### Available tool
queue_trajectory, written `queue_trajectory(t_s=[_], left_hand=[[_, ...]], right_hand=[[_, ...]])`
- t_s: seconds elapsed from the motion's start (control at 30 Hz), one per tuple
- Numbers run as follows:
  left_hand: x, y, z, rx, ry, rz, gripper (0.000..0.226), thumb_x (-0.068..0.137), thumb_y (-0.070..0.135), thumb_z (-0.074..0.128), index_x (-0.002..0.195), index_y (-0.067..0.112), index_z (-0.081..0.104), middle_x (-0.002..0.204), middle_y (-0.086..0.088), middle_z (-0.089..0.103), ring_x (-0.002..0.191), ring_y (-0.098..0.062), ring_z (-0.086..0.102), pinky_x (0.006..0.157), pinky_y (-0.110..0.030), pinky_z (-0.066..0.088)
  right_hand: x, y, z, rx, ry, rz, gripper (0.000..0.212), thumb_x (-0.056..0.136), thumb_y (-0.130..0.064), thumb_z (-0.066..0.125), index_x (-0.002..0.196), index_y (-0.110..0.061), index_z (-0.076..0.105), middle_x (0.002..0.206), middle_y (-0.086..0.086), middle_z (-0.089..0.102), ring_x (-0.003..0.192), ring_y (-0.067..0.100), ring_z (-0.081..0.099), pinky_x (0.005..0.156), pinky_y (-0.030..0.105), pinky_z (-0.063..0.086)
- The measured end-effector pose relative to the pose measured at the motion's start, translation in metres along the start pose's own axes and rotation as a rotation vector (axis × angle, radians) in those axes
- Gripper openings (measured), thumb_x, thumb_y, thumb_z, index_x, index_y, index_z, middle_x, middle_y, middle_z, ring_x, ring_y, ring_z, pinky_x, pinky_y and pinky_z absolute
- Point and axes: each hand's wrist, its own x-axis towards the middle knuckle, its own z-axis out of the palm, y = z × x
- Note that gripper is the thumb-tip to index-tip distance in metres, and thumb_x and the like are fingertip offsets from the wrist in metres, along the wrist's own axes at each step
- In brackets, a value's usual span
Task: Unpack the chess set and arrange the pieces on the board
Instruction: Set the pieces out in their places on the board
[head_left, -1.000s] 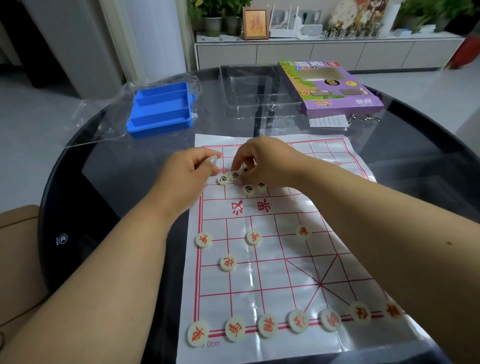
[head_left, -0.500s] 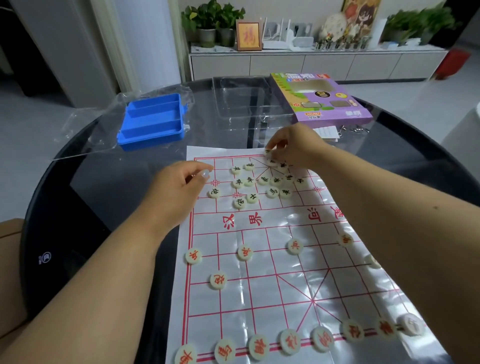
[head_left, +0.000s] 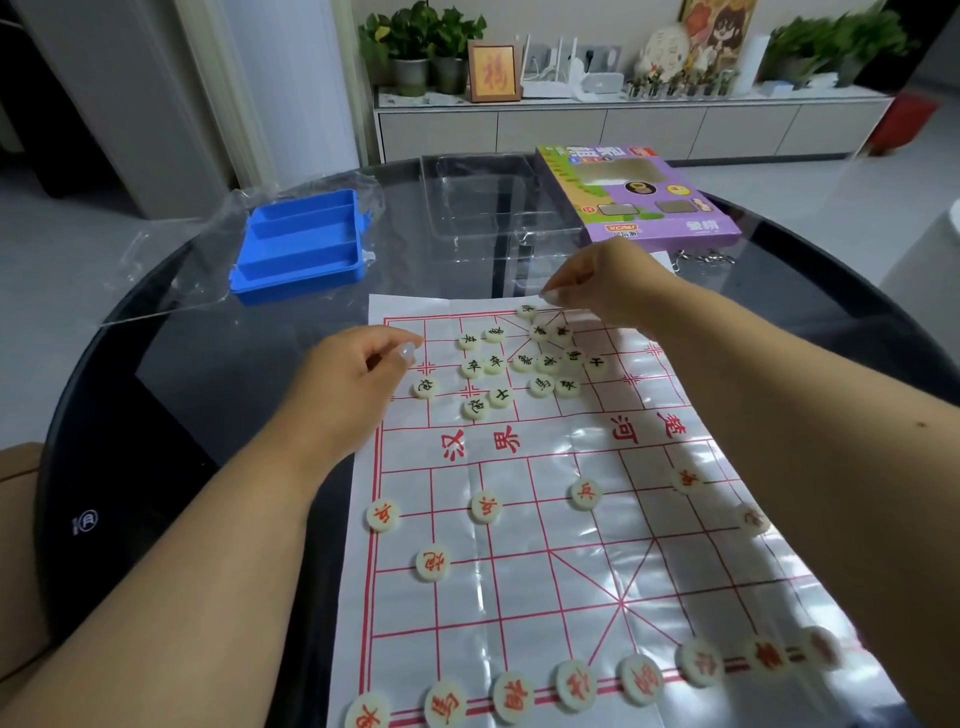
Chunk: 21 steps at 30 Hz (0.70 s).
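Blue plastic tray (head_left: 298, 244) is left aside; the left hand (head_left: 348, 384) is loosely curled, holding nothing. Black-lettered cream discs (head_left: 519, 364) are clustered on the red-gridded paper board (head_left: 545, 545). One far-edge disc (head_left: 525, 310) should be seated squarely; whether the right hand (head_left: 602, 286) pinches anything cannot be told.

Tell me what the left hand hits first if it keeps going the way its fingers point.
The left hand points right along the far half of the board. Likely first contact is the nearest of the black-marked pieces; height above them is unclear.
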Motion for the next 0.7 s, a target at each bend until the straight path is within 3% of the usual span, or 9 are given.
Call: queue_trajectory(t_s=[0.17,0.33,0.57,0.7], left_hand=[[0.0,0.0,0.0,-0.013,-0.003,-0.002,0.022,0.097,0.033,0.048,0.112,0.03,0.063,0.095,0.02,0.058,0.075,-0.009,0.066,0.049,-0.015,0.049],[0.001,0.0,0.001,0.001,0.006,-0.008,0.022,0.097,0.033,0.049,0.113,0.03,0.063,0.094,0.02,0.058,0.076,-0.007,0.064,0.049,-0.015,0.048],[0.001,0.0,0.001,-0.007,0.005,-0.015,0.023,0.096,0.034,0.049,0.115,0.03,0.063,0.095,0.018,0.059,0.075,-0.008,0.065,0.047,-0.014,0.048],[0.001,0.0,0.0,-0.008,0.007,-0.016,0.025,0.096,0.033,0.049,0.117,0.028,0.063,0.103,0.009,0.064,0.077,-0.011,0.067,0.054,-0.021,0.054]], right_hand=[[-0.011,-0.003,-0.002,-0.115,-0.106,-0.049,0.02,0.079,-0.023,0.073,0.099,-0.022,0.073,0.09,-0.005,0.064,0.073,0.006,0.055,0.059,0.016,0.039],[-0.02,-0.011,-0.005,-0.138,-0.17,-0.125,0.017,0.078,-0.021,0.074,0.094,-0.026,0.072,0.078,-0.015,0.055,0.067,0.004,0.05,0.053,0.013,0.034],[-0.027,-0.008,-0.019,-0.273,-0.291,-0.186,0.02,0.074,-0.022,0.078,0.091,-0.029,0.07,0.083,-0.01,0.058,0.071,0.008,0.052,0.059,0.018,0.039],[-0.034,-0.009,-0.018,-0.302,-0.344,-0.237,0.02,0.074,-0.023,0.078,0.092,-0.028,0.07,0.085,-0.007,0.058,0.074,0.01,0.053,0.066,0.023,0.043]])
